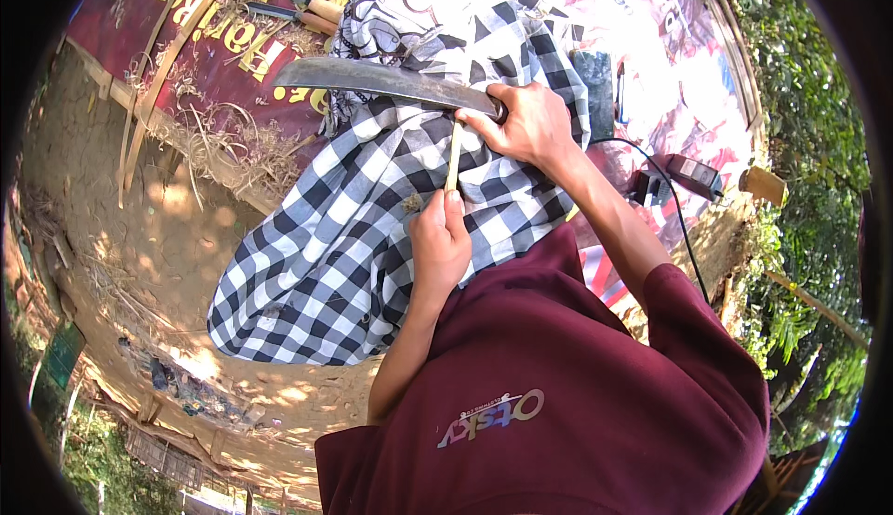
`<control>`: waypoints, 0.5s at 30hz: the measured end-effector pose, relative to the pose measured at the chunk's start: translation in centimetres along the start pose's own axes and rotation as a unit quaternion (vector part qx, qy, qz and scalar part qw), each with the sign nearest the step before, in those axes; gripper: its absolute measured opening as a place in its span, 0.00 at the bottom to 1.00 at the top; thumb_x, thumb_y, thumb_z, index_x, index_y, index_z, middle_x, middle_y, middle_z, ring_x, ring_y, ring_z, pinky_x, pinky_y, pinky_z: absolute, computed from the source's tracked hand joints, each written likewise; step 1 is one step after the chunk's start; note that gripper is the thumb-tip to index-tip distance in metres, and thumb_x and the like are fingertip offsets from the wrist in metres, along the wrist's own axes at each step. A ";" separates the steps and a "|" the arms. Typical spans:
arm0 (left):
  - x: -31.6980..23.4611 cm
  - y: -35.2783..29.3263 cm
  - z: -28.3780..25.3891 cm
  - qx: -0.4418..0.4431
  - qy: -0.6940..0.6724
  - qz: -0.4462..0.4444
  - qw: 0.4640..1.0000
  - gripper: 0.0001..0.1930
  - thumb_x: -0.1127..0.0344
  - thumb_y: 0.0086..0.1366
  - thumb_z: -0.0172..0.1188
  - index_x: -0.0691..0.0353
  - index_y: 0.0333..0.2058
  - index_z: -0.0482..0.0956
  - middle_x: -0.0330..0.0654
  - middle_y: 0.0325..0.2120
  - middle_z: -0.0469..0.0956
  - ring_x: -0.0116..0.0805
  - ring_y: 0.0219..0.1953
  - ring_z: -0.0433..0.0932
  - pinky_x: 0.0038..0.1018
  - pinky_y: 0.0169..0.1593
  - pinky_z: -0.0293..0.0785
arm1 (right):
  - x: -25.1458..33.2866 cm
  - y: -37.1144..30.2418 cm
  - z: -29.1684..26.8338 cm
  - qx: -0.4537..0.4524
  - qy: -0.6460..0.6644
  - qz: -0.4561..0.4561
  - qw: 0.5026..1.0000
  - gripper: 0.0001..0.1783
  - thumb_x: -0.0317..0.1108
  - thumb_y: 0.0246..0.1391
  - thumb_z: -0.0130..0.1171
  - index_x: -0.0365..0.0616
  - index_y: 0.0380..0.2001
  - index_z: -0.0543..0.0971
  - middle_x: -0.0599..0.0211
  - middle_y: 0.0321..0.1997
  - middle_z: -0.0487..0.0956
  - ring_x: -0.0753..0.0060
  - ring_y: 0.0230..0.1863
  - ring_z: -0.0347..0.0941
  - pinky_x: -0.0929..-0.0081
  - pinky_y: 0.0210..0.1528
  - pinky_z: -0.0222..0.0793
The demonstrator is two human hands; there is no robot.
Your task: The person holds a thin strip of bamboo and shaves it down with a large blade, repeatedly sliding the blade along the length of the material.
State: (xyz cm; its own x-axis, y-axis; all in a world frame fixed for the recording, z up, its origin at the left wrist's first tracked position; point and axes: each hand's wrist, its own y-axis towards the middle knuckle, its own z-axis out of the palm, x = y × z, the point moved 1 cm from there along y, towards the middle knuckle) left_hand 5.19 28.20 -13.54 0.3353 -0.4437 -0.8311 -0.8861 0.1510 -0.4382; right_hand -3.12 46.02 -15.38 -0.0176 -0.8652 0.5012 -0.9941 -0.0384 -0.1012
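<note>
1. A pile of dry bamboo strips and shavings [200, 133] lies at the left on a red printed banner mat [233, 50], beside bare sandy ground [167, 227].
2. Two spare knives with wooden handles [302, 8] lie at the top, well apart from the hands.
3. A black-and-white checked cloth [335, 254] covers the lap under the work; its lower left edge hangs over the ground.
4. The left hand [439, 240] is clenched on the lower end of a thin pale bamboo stick [453, 157], which stands nearly upright.
5. The right hand [530, 124] grasps a long curved grey steel blade [381, 80]; it points left, touching the stick's top.
6. A black cable [674, 208] and a small dark box [693, 175] lie at the right.
</note>
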 end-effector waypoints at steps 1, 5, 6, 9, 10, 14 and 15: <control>-0.2 -0.2 -0.2 -0.002 -0.002 0.002 1.000 0.13 0.67 0.70 0.46 0.69 0.27 0.70 0.51 0.17 0.72 0.52 0.21 0.74 0.38 0.27 0.67 | 0.0 -0.1 -0.1 0.001 0.004 0.002 1.000 0.28 0.61 0.48 0.61 0.42 0.22 0.81 0.59 0.08 0.70 0.54 0.15 0.74 0.64 0.19 0.68; 0.2 0.7 0.0 0.003 -0.018 0.027 0.999 0.13 0.67 0.70 0.46 0.68 0.27 0.70 0.52 0.17 0.73 0.53 0.22 0.75 0.39 0.27 0.67 | -0.2 -0.5 -0.4 0.030 0.038 0.017 0.999 0.29 0.62 0.47 0.61 0.42 0.21 0.80 0.60 0.08 0.70 0.55 0.14 0.73 0.65 0.19 0.68; 0.2 1.4 0.2 0.004 -0.016 0.030 0.999 0.13 0.66 0.70 0.46 0.68 0.27 0.70 0.52 0.18 0.73 0.53 0.22 0.75 0.39 0.27 0.67 | -0.1 -0.4 -0.6 0.028 0.026 -0.011 0.999 0.29 0.62 0.47 0.61 0.42 0.20 0.80 0.60 0.08 0.70 0.55 0.14 0.73 0.66 0.18 0.68; 0.2 2.3 0.4 -0.008 -0.002 0.035 0.999 0.13 0.66 0.70 0.46 0.68 0.27 0.70 0.53 0.17 0.73 0.55 0.22 0.76 0.42 0.27 0.67 | 0.7 -0.4 -0.8 0.030 -0.017 -0.076 0.996 0.31 0.64 0.45 0.62 0.43 0.17 0.77 0.61 0.08 0.70 0.56 0.13 0.72 0.66 0.17 0.67; 0.0 2.5 0.4 -0.010 0.004 0.038 0.999 0.13 0.66 0.69 0.46 0.68 0.27 0.70 0.53 0.17 0.73 0.55 0.22 0.75 0.43 0.27 0.67 | 0.7 -0.4 -0.9 0.029 -0.021 -0.069 0.997 0.31 0.64 0.45 0.62 0.43 0.17 0.77 0.61 0.08 0.70 0.56 0.13 0.72 0.66 0.17 0.67; 0.0 1.9 1.0 -0.033 0.052 0.036 0.997 0.15 0.63 0.70 0.46 0.68 0.27 0.71 0.52 0.16 0.72 0.50 0.19 0.75 0.38 0.25 0.67 | 0.1 -0.6 -0.4 0.029 -0.040 -0.054 0.997 0.30 0.65 0.44 0.61 0.46 0.18 0.78 0.62 0.08 0.71 0.57 0.13 0.73 0.65 0.17 0.67; 0.0 1.8 1.0 -0.034 0.057 0.034 0.997 0.15 0.64 0.70 0.47 0.68 0.27 0.71 0.52 0.16 0.73 0.52 0.20 0.75 0.39 0.25 0.67 | 0.0 -0.7 -0.3 0.026 -0.043 -0.051 0.997 0.30 0.65 0.44 0.61 0.46 0.18 0.79 0.62 0.08 0.71 0.57 0.14 0.74 0.65 0.17 0.67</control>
State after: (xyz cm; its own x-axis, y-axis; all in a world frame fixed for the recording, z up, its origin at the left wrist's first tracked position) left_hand 3.94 29.34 -14.67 0.2388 -0.5335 -0.8114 -0.9263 0.1257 -0.3553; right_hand -2.50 46.14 -15.06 0.0945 -0.8946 0.4367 -0.9832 -0.1526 -0.0997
